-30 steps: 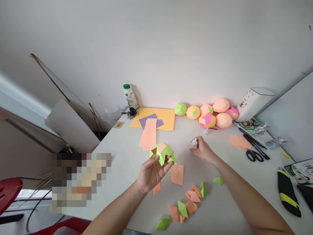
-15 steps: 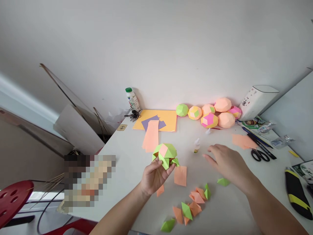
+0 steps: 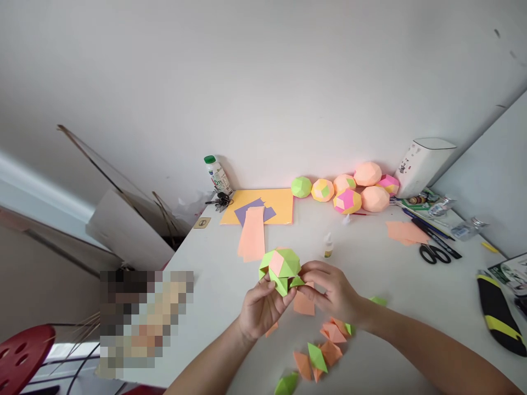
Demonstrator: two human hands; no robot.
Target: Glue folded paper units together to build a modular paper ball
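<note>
A: Where do we have the green and peach paper form (image 3: 290, 262)?

B: Held above the table (image 3: 218, 307), in our left hand (image 3: 261, 311), with one peach facet showing among the green and loose green flaps along its lower rim.

A: What has just changed?

B: A second ago our right hand (image 3: 341, 292) had the small bottle (image 3: 328, 250). Now that stands upright on the table, behind the form and to its right, and the right hand has come in to the form's right edge. We judge that this gives the paper both our hands, with the bottle still near.

A: And our grip?

B: The left thumb and fingers are closed on the form from below. The right thumb and fingers are part-curled about a flap, a small gap between them; whether they pinch it, we can't tell.

A: What lies further out?

B: An orange sheet (image 3: 305, 306) just below the right fingertips, folded pieces (image 3: 317, 357) nearer us, peach strips (image 3: 252, 237) behind, paper balls (image 3: 375, 199) at the back, and scissors (image 3: 435, 254) well off to the right.
</note>
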